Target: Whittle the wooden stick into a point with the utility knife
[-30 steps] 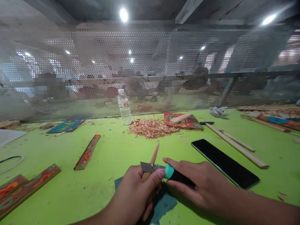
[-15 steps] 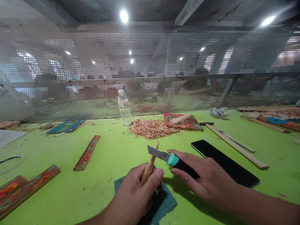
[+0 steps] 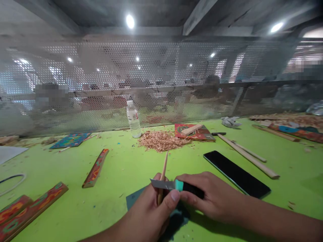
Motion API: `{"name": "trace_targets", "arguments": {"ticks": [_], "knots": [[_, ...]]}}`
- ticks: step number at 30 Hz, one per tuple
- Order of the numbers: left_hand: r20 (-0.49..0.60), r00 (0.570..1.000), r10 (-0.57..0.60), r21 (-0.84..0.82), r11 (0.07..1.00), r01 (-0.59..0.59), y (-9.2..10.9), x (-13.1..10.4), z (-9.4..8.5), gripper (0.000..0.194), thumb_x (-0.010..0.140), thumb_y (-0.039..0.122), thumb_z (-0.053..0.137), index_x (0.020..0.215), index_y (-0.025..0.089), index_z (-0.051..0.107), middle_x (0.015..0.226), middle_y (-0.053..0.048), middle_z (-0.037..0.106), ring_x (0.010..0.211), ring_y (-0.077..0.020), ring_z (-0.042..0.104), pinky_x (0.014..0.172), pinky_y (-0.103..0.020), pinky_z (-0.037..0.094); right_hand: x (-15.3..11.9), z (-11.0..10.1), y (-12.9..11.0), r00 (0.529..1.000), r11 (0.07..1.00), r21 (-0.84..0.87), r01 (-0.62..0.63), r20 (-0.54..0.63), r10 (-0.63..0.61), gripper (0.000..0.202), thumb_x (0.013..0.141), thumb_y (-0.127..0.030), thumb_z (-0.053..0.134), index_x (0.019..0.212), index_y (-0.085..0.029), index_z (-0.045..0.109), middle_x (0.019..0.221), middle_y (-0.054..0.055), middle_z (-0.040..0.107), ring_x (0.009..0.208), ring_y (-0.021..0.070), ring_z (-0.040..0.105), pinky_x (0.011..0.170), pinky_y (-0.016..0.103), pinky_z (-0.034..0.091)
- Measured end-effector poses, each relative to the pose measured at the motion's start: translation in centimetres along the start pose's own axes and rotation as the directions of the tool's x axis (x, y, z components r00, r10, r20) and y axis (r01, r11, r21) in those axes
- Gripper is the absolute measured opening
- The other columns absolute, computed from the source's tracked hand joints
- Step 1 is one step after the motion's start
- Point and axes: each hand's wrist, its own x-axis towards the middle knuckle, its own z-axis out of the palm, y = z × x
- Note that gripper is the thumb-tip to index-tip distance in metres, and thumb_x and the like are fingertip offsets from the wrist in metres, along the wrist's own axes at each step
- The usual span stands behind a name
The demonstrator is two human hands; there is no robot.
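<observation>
My left hand (image 3: 153,208) is closed around a slim, tapered wooden stick (image 3: 164,168) whose pointed end sticks up and away from me. A utility knife (image 3: 190,189) with a black and turquoise handle is gripped in my right hand (image 3: 214,195). Its blade (image 3: 161,184) lies across the stick just above the left fist, and the left thumb is up close to the knife's collar. Under both hands a dark green sheet (image 3: 136,196) rests on the table, partly hidden by them.
Beyond the hands stand a heap of wood shavings (image 3: 161,141) and a water bottle (image 3: 133,121). A black phone (image 3: 236,173) and a hammer (image 3: 248,154) lie to the right. Painted wooden strips (image 3: 97,168) are at left. A perforated metal screen (image 3: 156,74) closes off the back.
The knife has come down the stick toward me, from near its tip to just above my left fist. My right hand has moved left, closer to the left hand.
</observation>
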Motion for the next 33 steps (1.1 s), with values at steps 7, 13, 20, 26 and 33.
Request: {"name": "trace_targets", "arguments": {"ticks": [7,13,20,26,33], "knots": [[-0.104,0.995,-0.005,-0.013,1.000,0.004,-1.2,0.3,0.2,0.051,0.094,0.072,0.063,0.102,0.022,0.066,0.052,0.011,0.034,0.052,-0.0137,0.042,0.054,-0.024,0.038,0.6,-0.3,-1.1,1.000,0.992,-0.125,-0.014,-0.012,0.013,0.040,0.108,-0.054,0.050,0.085,-0.024,0.063,0.071,-0.001,0.067,0.059,0.0150,0.053,0.057,0.028,0.035],[-0.179,0.983,0.047,0.011,0.999,-0.045,-1.2,1.2,0.1,0.054,0.087,0.076,0.068,0.087,0.022,0.064,0.054,0.008,0.037,0.058,-0.0156,0.044,0.056,-0.025,0.036,0.7,-0.4,-1.2,1.000,0.957,-0.290,-0.002,-0.030,-0.007,0.033,0.109,-0.049,0.050,0.106,-0.023,0.070,0.087,0.006,0.079,0.070,0.0220,0.071,0.062,0.031,0.043],[-0.169,0.984,0.055,0.032,0.998,-0.050,-1.2,1.7,0.1,0.057,0.087,0.078,0.064,0.078,0.023,0.057,0.053,0.009,0.028,0.059,-0.0155,0.038,0.059,-0.025,0.033,0.6,0.2,-1.1,0.998,0.951,-0.306,-0.054,-0.039,0.044,0.034,0.110,-0.050,0.051,0.107,-0.022,0.070,0.091,0.008,0.081,0.075,0.0259,0.076,0.063,0.032,0.047],[-0.151,0.986,0.067,0.143,0.989,-0.045,-0.6,1.7,0.2,0.049,0.094,0.067,0.065,0.076,0.023,0.053,0.061,0.008,0.034,0.061,-0.0142,0.034,0.061,-0.025,0.034,-0.3,0.6,-0.5,0.987,0.950,-0.311,-0.028,-0.162,-0.024,0.028,0.109,-0.048,0.056,0.110,-0.026,0.075,0.085,0.007,0.082,0.074,0.0241,0.079,0.062,0.029,0.052],[-0.177,0.983,0.043,0.208,0.978,-0.005,-0.1,1.7,0.5,0.046,0.097,0.063,0.062,0.082,0.019,0.060,0.068,0.006,0.043,0.066,-0.0143,0.036,0.061,-0.025,0.033,-0.9,1.1,0.5,0.979,0.922,-0.386,-0.037,-0.198,-0.043,0.049,0.110,-0.055,0.048,0.132,-0.019,0.071,0.100,0.014,0.085,0.081,0.0322,0.083,0.064,0.038,0.061]]}}
